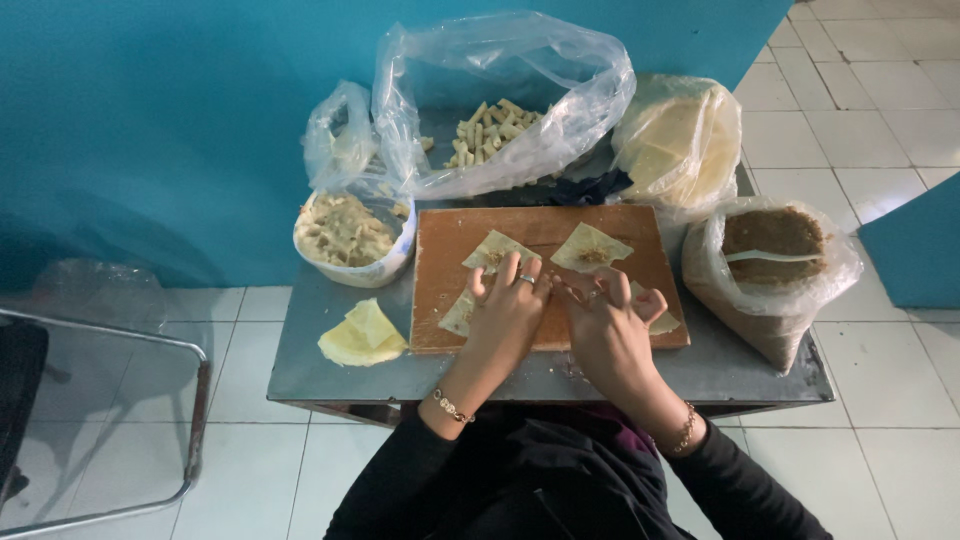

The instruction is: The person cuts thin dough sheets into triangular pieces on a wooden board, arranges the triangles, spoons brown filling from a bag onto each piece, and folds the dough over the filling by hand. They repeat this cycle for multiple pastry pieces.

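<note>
Both my hands are down on the wooden board, working a thin dough wrapper that lies at the near edge of it, mostly hidden under my palms. My left hand lies flat, fingers spread and pressing, clamped on nothing. My right hand sits just beside it, fingers curled in over the same strip of dough; whether they pinch the edge or only press it, I cannot tell.

What could go wrong: the sheet looks thin, so too hard a press could tear it or squeeze filling out the side. It lies right at the board's near edge, and a sideways push might slide it off onto the metal table. Two more filled wrappers sit just beyond my fingertips, and a careless reach would smear them.

Wrists low, forearms coming in from the near side, both hands angled inward toward each other. The bowl of filling stands left of the board, a small stack of wrappers near it.
</note>
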Action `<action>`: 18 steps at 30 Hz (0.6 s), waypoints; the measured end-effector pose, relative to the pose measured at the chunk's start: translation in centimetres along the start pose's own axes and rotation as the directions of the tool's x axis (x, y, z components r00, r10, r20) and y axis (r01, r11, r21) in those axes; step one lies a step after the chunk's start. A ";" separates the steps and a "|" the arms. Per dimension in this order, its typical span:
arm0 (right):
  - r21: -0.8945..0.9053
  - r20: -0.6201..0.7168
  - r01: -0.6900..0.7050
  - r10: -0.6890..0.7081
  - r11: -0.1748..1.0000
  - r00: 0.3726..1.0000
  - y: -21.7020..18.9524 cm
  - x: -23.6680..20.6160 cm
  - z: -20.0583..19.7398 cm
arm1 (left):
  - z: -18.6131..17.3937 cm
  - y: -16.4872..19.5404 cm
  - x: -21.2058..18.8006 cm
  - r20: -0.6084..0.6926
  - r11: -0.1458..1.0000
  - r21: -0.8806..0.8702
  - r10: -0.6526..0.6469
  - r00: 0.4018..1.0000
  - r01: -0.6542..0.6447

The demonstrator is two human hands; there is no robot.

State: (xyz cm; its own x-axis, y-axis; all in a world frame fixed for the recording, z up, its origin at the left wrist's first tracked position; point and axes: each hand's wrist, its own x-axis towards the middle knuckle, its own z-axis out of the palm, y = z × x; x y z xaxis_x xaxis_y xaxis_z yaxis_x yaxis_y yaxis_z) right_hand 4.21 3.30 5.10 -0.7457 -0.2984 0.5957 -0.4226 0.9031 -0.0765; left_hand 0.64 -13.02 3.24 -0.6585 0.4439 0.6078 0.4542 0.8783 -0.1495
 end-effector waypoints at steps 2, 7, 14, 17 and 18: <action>-0.017 0.040 -0.006 0.007 1.000 0.999 -0.2 0.0 0.3 | 0.1 -0.1 -0.2 0.020 1.000 0.008 -0.008 1.000 0.008; -0.059 0.121 -0.002 0.010 0.998 0.993 0.5 0.8 1.2 | -0.4 -0.5 0.0 0.014 0.998 -0.005 -0.062 0.998 0.062; -0.164 0.167 0.040 -0.012 0.986 0.986 1.0 2.0 1.6 | -4.1 -3.0 -2.4 -0.161 0.937 -0.144 -0.339 0.927 0.318; -0.243 0.184 0.070 -0.024 0.968 0.983 1.1 2.6 1.5 | -5.6 -4.0 -3.8 -0.162 0.901 -0.147 -0.429 0.889 0.408; -0.287 0.187 0.087 -0.033 0.954 0.982 1.1 2.7 1.4 | -6.0 -4.2 -4.4 -0.144 0.887 -0.151 -0.456 0.878 0.436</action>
State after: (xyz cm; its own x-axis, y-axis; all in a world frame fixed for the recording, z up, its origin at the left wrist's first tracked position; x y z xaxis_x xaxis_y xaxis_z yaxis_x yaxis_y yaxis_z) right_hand 1.01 3.06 5.54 -0.8147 -0.3806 0.4375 -0.3200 0.9243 0.2080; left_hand 5.22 -19.73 5.85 -0.6989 -0.0364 0.7143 0.2065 0.9459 0.2502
